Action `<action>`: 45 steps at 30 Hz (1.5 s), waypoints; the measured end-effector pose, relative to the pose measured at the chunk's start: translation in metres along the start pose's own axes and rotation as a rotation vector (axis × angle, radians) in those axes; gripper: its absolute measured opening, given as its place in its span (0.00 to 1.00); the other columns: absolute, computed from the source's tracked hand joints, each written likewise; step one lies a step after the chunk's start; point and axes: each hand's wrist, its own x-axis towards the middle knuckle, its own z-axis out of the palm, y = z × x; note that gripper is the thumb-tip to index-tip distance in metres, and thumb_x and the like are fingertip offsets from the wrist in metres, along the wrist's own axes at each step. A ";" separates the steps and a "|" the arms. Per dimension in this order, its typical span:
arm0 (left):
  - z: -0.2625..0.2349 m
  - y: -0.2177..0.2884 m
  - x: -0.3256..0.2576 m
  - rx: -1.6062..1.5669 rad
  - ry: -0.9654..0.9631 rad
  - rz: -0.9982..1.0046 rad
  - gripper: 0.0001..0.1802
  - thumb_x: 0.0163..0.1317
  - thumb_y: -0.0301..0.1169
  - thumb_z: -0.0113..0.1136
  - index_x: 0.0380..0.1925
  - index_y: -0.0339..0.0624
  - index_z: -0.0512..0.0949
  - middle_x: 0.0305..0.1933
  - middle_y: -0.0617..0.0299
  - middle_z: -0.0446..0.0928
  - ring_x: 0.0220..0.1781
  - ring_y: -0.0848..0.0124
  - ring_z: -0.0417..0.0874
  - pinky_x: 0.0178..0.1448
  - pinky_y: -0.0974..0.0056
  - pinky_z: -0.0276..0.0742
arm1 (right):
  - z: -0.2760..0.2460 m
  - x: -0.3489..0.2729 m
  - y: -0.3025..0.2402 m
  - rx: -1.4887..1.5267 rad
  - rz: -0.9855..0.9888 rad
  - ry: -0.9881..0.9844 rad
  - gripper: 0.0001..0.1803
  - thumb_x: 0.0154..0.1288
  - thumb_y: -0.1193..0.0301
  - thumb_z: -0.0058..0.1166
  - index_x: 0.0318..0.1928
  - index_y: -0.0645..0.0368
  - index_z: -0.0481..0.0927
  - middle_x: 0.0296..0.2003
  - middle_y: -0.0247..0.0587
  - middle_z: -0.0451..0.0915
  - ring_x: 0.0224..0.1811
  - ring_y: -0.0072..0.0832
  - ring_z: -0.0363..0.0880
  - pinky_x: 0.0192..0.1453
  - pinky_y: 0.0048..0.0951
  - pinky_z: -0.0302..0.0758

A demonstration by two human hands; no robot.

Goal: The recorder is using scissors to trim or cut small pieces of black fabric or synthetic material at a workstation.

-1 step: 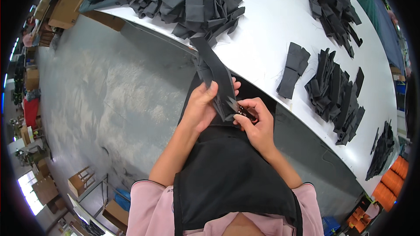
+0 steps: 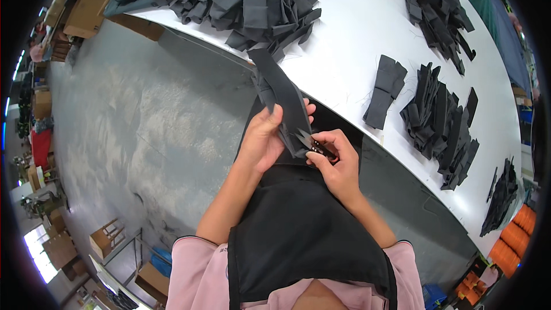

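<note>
Clock directions: 12 o'clock is the top of the view, centred on the hands.

The left hand [image 2: 263, 142] is closing around a long black fabric strip [image 2: 285, 89], its thumb lying on the near side and its fingertips showing past the far edge. The right hand [image 2: 340, 163] is pinching small dark-handled metal snips [image 2: 304, 138], their blades appearing slightly parted.

Key relation: the strip is lying at about 11 o'clock from the right hand, its long axis running from 11 to 5 o'clock. The blades are pointing to 10 o'clock, crossing the strip's lower part; whether they are touching it cannot be told. The left hand is sitting nearer the strip's middle, the right hand nearer its lower end.

Beyond, a white table [image 2: 344, 40] is bearing four heaps and one separate piece: a large black strip heap [image 2: 255, 6] at 12, an upper black strip heap [image 2: 430, 14] between 1 and 2, a flat black fabric piece [image 2: 385, 92] at 2, a crumpled black strip heap [image 2: 439, 129] at 3, and a small black heap [image 2: 500, 198] between 3 and 4.

Count: two hands, one snips; layers in the grasp and strips per heap are overlapping too much to count.
</note>
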 end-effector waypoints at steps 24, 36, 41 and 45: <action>0.000 0.002 -0.004 -0.122 0.012 0.011 0.28 0.68 0.38 0.49 0.60 0.27 0.62 0.63 0.41 0.65 0.65 0.50 0.68 0.69 0.47 0.66 | 0.002 -0.011 -0.005 -0.540 -0.465 0.117 0.13 0.47 0.79 0.65 0.37 0.59 0.81 0.26 0.39 0.72 0.26 0.32 0.76 0.36 0.29 0.76; 0.003 0.005 -0.008 -0.101 -0.041 0.004 0.27 0.69 0.37 0.48 0.60 0.27 0.61 0.64 0.39 0.64 0.66 0.49 0.67 0.68 0.46 0.66 | -0.004 -0.004 -0.003 -0.542 -0.494 0.060 0.13 0.47 0.78 0.65 0.37 0.59 0.81 0.27 0.40 0.70 0.24 0.33 0.72 0.29 0.29 0.72; 0.002 0.004 -0.012 -0.146 -0.091 -0.022 0.25 0.69 0.35 0.49 0.60 0.27 0.63 0.62 0.44 0.68 0.63 0.56 0.71 0.67 0.51 0.69 | -0.010 0.000 -0.016 -0.462 -0.400 0.030 0.13 0.48 0.79 0.63 0.38 0.59 0.81 0.28 0.37 0.71 0.24 0.28 0.73 0.27 0.26 0.71; 0.002 0.003 -0.011 -0.107 -0.080 -0.039 0.26 0.69 0.35 0.47 0.61 0.28 0.62 0.65 0.40 0.63 0.66 0.51 0.66 0.69 0.48 0.66 | -0.011 0.016 -0.013 -0.545 -0.448 0.081 0.14 0.49 0.78 0.63 0.39 0.58 0.80 0.29 0.37 0.71 0.24 0.28 0.73 0.26 0.26 0.70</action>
